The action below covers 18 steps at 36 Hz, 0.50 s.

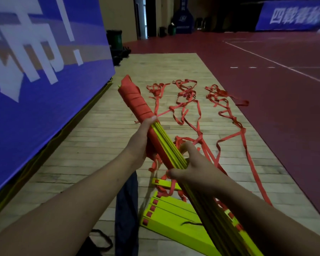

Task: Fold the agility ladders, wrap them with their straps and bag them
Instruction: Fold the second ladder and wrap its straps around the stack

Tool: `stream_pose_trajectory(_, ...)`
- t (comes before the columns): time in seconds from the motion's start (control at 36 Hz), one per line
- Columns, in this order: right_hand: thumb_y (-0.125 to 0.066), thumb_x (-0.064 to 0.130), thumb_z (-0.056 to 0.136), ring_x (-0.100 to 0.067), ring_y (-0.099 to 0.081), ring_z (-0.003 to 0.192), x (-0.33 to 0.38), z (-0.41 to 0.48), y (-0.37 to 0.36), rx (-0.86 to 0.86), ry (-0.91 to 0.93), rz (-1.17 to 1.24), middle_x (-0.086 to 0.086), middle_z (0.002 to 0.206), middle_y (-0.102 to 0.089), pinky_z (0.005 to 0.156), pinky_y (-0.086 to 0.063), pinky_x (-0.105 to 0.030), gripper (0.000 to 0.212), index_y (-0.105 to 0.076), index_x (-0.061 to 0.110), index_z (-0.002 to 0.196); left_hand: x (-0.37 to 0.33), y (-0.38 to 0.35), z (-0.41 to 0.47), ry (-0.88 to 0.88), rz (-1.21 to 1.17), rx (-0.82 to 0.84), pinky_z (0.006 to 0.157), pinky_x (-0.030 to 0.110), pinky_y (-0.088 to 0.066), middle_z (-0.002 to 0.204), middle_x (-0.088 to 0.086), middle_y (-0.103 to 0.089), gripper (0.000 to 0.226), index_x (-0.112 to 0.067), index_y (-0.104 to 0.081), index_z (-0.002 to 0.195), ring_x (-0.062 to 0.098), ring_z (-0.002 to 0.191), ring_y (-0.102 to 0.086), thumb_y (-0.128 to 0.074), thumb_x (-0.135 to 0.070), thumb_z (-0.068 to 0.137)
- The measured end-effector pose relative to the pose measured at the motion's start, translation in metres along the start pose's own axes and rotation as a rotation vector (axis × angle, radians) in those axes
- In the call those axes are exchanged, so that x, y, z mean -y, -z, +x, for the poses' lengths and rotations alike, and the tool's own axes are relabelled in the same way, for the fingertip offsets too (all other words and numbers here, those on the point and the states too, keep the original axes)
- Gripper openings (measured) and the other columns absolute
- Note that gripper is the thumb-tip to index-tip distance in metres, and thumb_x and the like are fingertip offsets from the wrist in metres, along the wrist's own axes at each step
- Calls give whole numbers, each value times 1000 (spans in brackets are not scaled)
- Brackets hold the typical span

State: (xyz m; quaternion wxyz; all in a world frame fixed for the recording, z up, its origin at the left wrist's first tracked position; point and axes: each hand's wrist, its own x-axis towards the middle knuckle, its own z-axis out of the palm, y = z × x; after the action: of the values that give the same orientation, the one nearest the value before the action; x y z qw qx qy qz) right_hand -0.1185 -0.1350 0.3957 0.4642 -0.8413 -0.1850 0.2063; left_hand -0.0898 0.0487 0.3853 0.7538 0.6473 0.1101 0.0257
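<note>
- The bundle of rungs (165,140), yellow-green and stacked flat face to face, is held up in the air above the wooden floor (92,137), slanting from lower right up to the upper left
- The far end of the bundle is bound in close turns of red strap (137,102); the near part shows bare yellow edges
- The left hand (142,143) is clamped round the bundle from its left side, just below the wrapped part, with the thumb lying at the edge of the red turns
- The right hand (194,163) grips the same bundle lower down, fingers curled over its top; the two hands sit near each other along the stack but do not touch
- Loose straps (187,93) trail from the bundle and lie in red tangles across the wood, stretching away from the person
- A second set of rungs (175,217) lies flat on the floor below the hands, side by side, with red strap threaded through the slots at their ends
- A dark bag (127,206) lies on the floor just beside those rungs, on their left
- A blue banner (35,89) with large white characters stands along the left; the red court floor (275,89) borders the wood on the right, and a green bin (115,39) stands far back
</note>
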Motion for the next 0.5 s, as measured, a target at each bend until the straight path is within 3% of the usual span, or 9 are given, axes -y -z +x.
stream_pose_trajectory(0.08, -75, 41, 85, -5, -70, 71, 0, -3, 13, 141, -94, 152, 2, 97, -67, 61, -53, -21, 48, -53, 19, 121, -5, 1, 0, -66, -109, 63, 77, 39, -53, 73, -3, -63, 45, -18, -56, 100, 17, 72, -65, -59, -59, 84)
stream_pose_trajectory(0.17, -78, 50, 77, -9, -66, 64, -4, -3, 19, 251, -152, 342, 0, 83, -67, 57, -51, -22, 52, -64, 10, 109, -8, 4, 0, -66, -135, 138, 85, 46, -50, 78, 2, -62, 48, -15, -58, 98, 23, 79, -62, -58, -59, 79)
stream_pose_trajectory(0.25, -75, 60, 65, -17, -67, 71, -6, -1, 24, 176, -187, 349, -9, 92, -69, 59, -53, -27, 63, -66, 12, 105, -13, 6, -1, -55, -57, 212, 94, 53, -47, 83, 3, -66, 49, -15, -57, 103, 27, 86, -65, -55, -61, 87)
stream_pose_trajectory(0.33, -63, 58, 88, -8, -64, 63, 2, -6, 26, 56, -123, 215, -1, 80, -68, 54, -48, -19, 46, -69, 14, 99, -19, 11, 2, 11, 32, 304, 102, 51, -48, 110, 8, -70, 58, -18, -55, 122, 26, 106, -69, -47, -65, 90)
stream_pose_trajectory(0.39, -51, 47, 97, -4, -60, 68, 0, -7, 28, -66, -29, 103, -1, 86, -68, 58, -47, -19, 40, -71, 13, 104, -18, 17, 3, 66, 188, 380, 105, 51, -44, 128, 12, -67, 70, -25, -56, 128, 28, 118, -65, -36, -77, 87)
stream_pose_trajectory(0.44, -49, 41, 98, -5, -57, 75, -1, -6, 26, -148, 52, 12, -8, 99, -67, 66, -44, -26, 38, -71, 12, 106, -18, 18, 0, 110, 339, 425, 105, 56, -43, 126, 17, -67, 79, -24, -62, 127, 34, 115, -66, -25, -82, 87)
stream_pose_trajectory(0.5, -55, 40, 97, -3, -59, 67, -3, -4, 23, -170, 63, 6, -6, 88, -66, 60, -45, -24, 29, -68, 14, 98, -17, 16, -1, 93, 340, 448, 99, 61, -48, 119, 21, -68, 83, -18, -59, 132, 43, 105, -66, -30, -82, 88)
